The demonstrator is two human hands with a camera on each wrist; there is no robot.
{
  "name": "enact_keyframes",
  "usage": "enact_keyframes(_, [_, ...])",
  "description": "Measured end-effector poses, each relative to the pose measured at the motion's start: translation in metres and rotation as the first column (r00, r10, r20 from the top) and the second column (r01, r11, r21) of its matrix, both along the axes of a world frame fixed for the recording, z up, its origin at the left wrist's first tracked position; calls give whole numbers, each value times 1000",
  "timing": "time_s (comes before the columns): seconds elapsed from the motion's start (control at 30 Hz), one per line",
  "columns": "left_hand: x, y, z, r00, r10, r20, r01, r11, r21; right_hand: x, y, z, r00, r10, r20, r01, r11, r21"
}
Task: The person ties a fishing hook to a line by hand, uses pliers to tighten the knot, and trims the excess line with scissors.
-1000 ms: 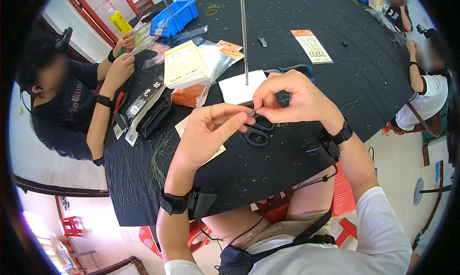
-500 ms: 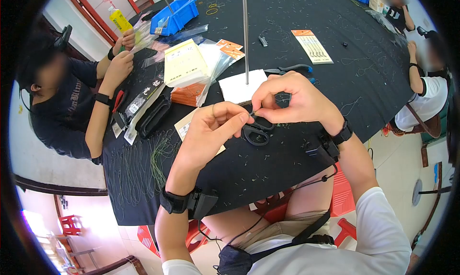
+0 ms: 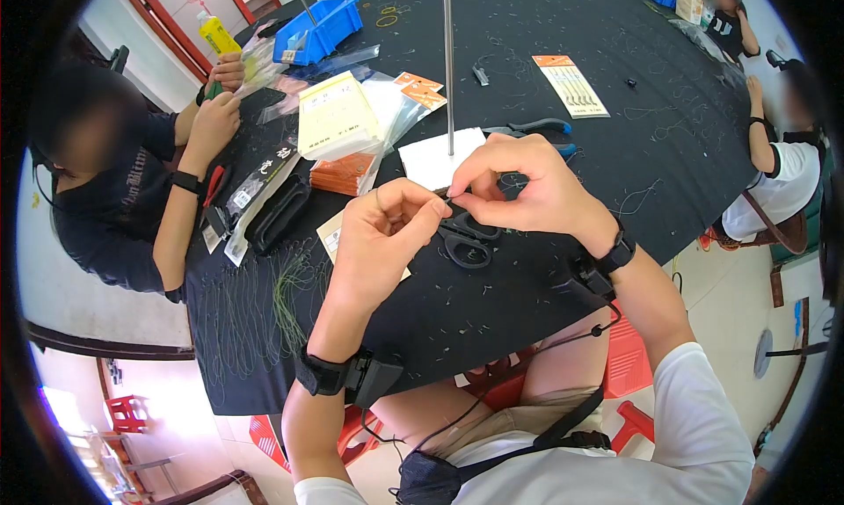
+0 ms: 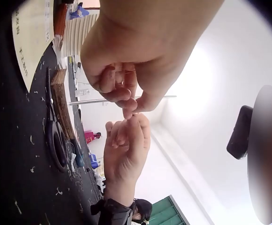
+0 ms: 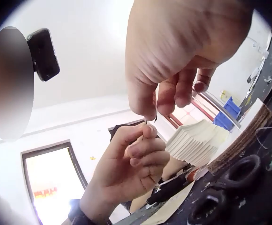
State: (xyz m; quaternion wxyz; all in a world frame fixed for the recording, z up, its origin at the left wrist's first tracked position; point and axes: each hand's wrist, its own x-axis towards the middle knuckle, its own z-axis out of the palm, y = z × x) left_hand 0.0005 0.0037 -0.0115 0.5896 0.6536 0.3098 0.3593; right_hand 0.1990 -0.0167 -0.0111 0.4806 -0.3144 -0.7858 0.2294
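Both hands meet above the black-covered table, fingertip to fingertip. My left hand (image 3: 376, 232) has its fingers curled, thumb and forefinger pinching a tiny dark fish hook (image 5: 155, 119), mostly hidden by the fingertips. From the other side my right hand (image 3: 536, 184) pinches the same small piece between thumb and forefinger, its other fingers bent behind. On the cloth below lie scissors (image 3: 468, 248) with black handles, partly covered by the hands in the head view. A pale card (image 3: 332, 234) lies partly under the left hand.
A metal rod (image 3: 449, 65) rises from a white-topped block (image 3: 422, 160) just beyond the hands. Pliers (image 3: 541, 127), a hook card (image 3: 570, 87), stacked packets (image 3: 338, 118) and a blue bin (image 3: 316, 32) lie farther back. Green line (image 3: 286, 298) spreads at left; a person sits there.
The left fingers, looser a second ago, have curled in more tightly. Both hands have shifted slightly left, and the fingertips stay together.
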Motion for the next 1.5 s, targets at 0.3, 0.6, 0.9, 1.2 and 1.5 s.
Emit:
enact_keyframes(0.3, [2, -4, 1, 999, 45, -31, -45, 999, 1, -5, -2, -2, 989, -99, 113, 79, 983, 167])
enact_keyframes(0.6, [1, -1, 0, 995, 79, -56, -76, 996, 50, -6, -5, 0, 995, -70, -65, 70, 998, -10])
enact_keyframes(0.9, [1, -1, 3, 999, 48, -23, -48, 999, 20, -8, -1, -1, 989, -150, -13, 151, 985, 79])
enact_keyframes(1.2, [1, -1, 3, 1000, 24, 10, -24, 999, 25, -7, -2, 0, 988, -156, -19, 156, 986, 56])
enact_keyframes(1.5, [2, -2, 5, 998, 47, 34, -45, 998, -54, -6, -4, 0, 980, -200, -5, 199, 975, 101])
